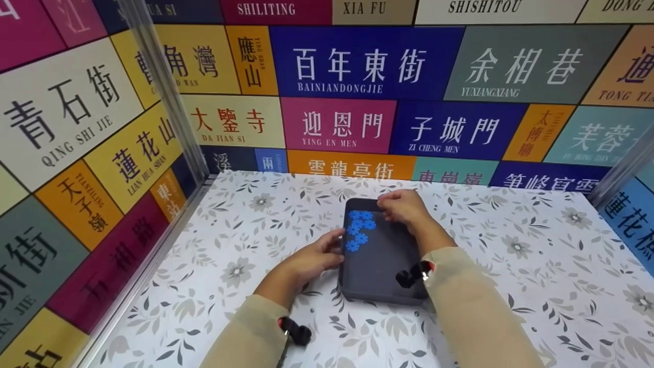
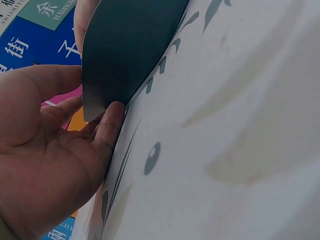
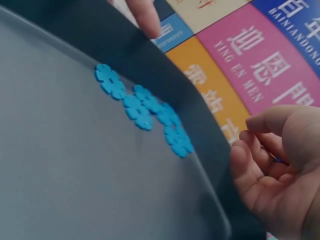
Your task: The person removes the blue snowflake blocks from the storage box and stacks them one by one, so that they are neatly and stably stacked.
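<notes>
A dark rectangular tray point(image 1: 380, 276) lies on the table, with several blue flower-shaped discs point(image 1: 360, 225) in its far left part. In the right wrist view the discs point(image 3: 138, 111) lie flat beside the tray's wall point(image 3: 197, 135). My left hand point(image 1: 311, 260) touches the tray's left side from outside. The left wrist view shows the thumb and fingers of that hand point(image 2: 55, 135) against the dark outer wall point(image 2: 130, 50). Over the far right rim is my right hand point(image 1: 403, 207). Its fingers point(image 3: 250, 157) are curled with the tips close together, and no disc shows between them.
A flower-patterned cloth point(image 1: 245, 225) covers the table. Sign-printed panels point(image 1: 337, 122) stand behind it and at both sides, with a clear corner strip point(image 1: 186, 117) on the left. Small black devices point(image 1: 296, 332) sit at both wrists over beige sleeves point(image 1: 250, 327).
</notes>
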`<state>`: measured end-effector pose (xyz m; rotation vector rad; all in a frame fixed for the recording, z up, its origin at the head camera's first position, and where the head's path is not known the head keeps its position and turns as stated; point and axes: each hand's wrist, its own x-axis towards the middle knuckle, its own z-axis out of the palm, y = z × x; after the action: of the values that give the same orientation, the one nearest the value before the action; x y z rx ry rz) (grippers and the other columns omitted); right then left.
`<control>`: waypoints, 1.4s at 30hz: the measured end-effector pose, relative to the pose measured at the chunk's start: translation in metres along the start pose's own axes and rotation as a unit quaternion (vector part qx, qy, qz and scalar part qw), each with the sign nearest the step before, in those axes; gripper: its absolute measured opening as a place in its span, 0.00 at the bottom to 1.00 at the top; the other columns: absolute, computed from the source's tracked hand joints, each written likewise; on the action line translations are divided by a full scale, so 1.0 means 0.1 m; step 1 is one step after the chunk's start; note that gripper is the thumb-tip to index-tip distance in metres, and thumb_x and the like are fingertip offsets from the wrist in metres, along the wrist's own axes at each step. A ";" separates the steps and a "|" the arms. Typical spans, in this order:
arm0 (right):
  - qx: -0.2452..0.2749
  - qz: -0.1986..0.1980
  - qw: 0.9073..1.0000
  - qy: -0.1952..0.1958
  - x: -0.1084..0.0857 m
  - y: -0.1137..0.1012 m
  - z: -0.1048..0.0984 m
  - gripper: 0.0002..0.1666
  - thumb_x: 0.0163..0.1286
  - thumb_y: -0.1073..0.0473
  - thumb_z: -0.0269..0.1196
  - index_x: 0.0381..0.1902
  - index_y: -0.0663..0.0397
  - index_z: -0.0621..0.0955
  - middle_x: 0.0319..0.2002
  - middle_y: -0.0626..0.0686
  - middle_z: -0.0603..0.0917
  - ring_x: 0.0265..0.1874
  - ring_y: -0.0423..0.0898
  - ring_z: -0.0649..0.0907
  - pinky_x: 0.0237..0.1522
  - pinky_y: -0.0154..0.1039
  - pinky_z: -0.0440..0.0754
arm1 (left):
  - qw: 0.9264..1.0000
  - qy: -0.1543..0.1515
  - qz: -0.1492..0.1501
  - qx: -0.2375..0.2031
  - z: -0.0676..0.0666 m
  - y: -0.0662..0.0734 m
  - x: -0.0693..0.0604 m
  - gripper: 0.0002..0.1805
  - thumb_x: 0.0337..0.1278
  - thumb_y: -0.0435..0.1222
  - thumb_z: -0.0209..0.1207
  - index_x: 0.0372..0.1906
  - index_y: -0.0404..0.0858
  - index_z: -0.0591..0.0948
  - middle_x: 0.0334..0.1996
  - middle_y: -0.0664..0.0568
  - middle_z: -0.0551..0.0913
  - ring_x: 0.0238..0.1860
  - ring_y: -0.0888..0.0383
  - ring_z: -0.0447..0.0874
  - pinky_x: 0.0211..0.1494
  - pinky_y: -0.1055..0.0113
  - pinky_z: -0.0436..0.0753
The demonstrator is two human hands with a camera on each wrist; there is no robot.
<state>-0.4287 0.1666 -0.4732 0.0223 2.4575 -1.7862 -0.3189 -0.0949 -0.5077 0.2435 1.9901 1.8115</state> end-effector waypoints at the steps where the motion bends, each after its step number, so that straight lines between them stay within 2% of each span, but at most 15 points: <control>1: 0.000 0.001 1.000 0.001 0.02 0.03 0.02 0.16 0.71 0.60 0.68 0.51 0.66 0.87 0.27 0.48 0.85 0.23 0.40 0.82 0.31 0.32 0.88 | 1.000 0.000 -0.002 -0.001 0.00 0.00 0.00 0.42 0.68 0.30 0.59 0.85 0.48 0.61 0.81 0.43 0.67 0.79 0.46 0.70 0.82 0.50 0.72; 4: 0.000 0.002 1.000 -0.003 0.05 0.13 0.08 0.15 0.71 0.61 0.68 0.50 0.66 0.87 0.26 0.47 0.85 0.24 0.39 0.81 0.30 0.32 0.87 | 1.000 -0.003 -0.003 -0.004 0.00 0.01 0.00 0.42 0.69 0.30 0.59 0.85 0.48 0.61 0.81 0.43 0.67 0.79 0.46 0.69 0.83 0.49 0.72; 9: -0.047 -0.012 0.999 -0.019 0.06 0.25 0.09 0.16 0.69 0.61 0.71 0.51 0.65 0.88 0.29 0.46 0.88 0.26 0.38 0.83 0.32 0.30 0.87 | 1.000 -0.006 -0.008 0.000 0.00 0.00 -0.01 0.41 0.70 0.31 0.59 0.85 0.50 0.62 0.81 0.44 0.68 0.78 0.46 0.71 0.84 0.49 0.71; 18: -0.153 -0.035 0.986 -0.050 0.05 0.29 0.07 0.22 0.63 0.56 0.77 0.54 0.58 0.89 0.46 0.55 0.92 0.35 0.41 0.86 0.38 0.31 0.84 | 1.000 -0.008 -0.018 0.005 -0.01 0.01 -0.01 0.41 0.71 0.33 0.60 0.85 0.53 0.62 0.82 0.45 0.67 0.77 0.46 0.73 0.86 0.46 0.66; 22: -0.185 -0.043 0.980 -0.062 0.05 0.29 0.08 0.25 0.60 0.56 0.79 0.55 0.55 0.89 0.51 0.57 0.91 0.43 0.45 0.86 0.45 0.35 0.84 | 1.000 -0.009 -0.022 0.008 -0.02 0.01 -0.01 0.41 0.71 0.34 0.60 0.85 0.54 0.62 0.82 0.46 0.68 0.76 0.45 0.75 0.87 0.43 0.62; 29: -0.198 -0.057 0.975 -0.078 0.06 0.29 0.10 0.24 0.61 0.62 0.78 0.56 0.55 0.89 0.56 0.58 0.91 0.55 0.53 0.87 0.61 0.48 0.85 | 1.000 -0.013 -0.001 0.014 -0.02 -0.01 0.00 0.42 0.71 0.33 0.59 0.86 0.49 0.60 0.80 0.43 0.69 0.77 0.46 0.73 0.83 0.48 0.71; 35: -0.198 -0.040 0.976 -0.080 0.06 0.29 0.10 0.23 0.61 0.63 0.77 0.55 0.54 0.89 0.56 0.58 0.91 0.53 0.52 0.86 0.59 0.47 0.86 | 1.000 -0.011 -0.011 0.008 -0.02 0.00 -0.01 0.42 0.71 0.33 0.60 0.86 0.50 0.60 0.81 0.43 0.67 0.77 0.45 0.74 0.84 0.48 0.69; 42: -0.213 -0.045 0.974 -0.065 0.06 0.27 0.11 0.22 0.59 0.60 0.79 0.52 0.52 0.91 0.46 0.53 0.88 0.46 0.47 0.82 0.47 0.36 0.81 | 1.000 -0.005 -0.020 0.023 -0.03 0.01 -0.01 0.41 0.71 0.35 0.61 0.85 0.54 0.62 0.82 0.45 0.67 0.75 0.45 0.76 0.85 0.45 0.66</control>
<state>-0.4318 0.1644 -0.5027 -0.2348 2.7224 -1.2045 -0.3199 -0.0982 -0.5062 0.2245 2.0170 1.7373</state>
